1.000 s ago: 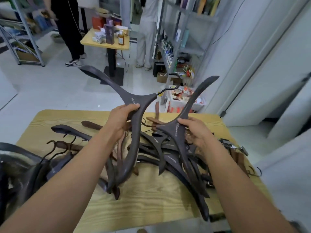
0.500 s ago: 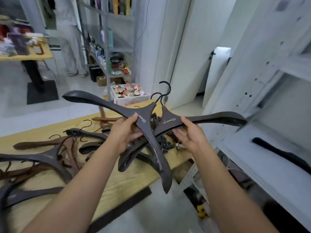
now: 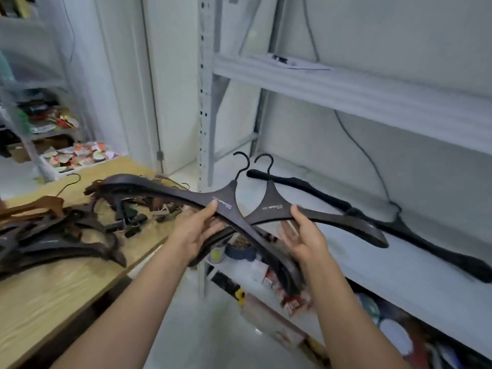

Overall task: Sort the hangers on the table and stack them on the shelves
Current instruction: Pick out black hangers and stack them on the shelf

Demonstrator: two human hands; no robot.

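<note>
1. White metal shelving lines the right side of the room next to a wooden table (image 3: pixel 53 294), and a person stands between them with a dark hanger in each hand.
2. The left hand (image 3: pixel 195 231) presses its thumb on the printed neck of the first hanger (image 3: pixel 226 199), with the fingers curled beneath in a firm grip.
3. The right hand (image 3: pixel 303 237) sets its thumb on top of the second hanger (image 3: pixel 271 205) just beside the neck, with the fingers loosely spread underneath in a lighter pinch.
4. Both hangers are held in the air between the table edge and the shelf (image 3: pixel 399 278). Their hooks point up side by side, and the first hanger's inner arm crosses over the second's.
5. Beyond them, a black hanger (image 3: pixel 372 218) lies flat on the shelf, and a heap of hangers (image 3: pixel 53 235) sits on the table.
6. The hangers look stiff, moulded and broad-shouldered, smooth enough to be slick, and light enough for one hand. The neck under the hook seems the best place to hold, since it balances the long arms. The thin hooks could snag one another when stacked.
</note>
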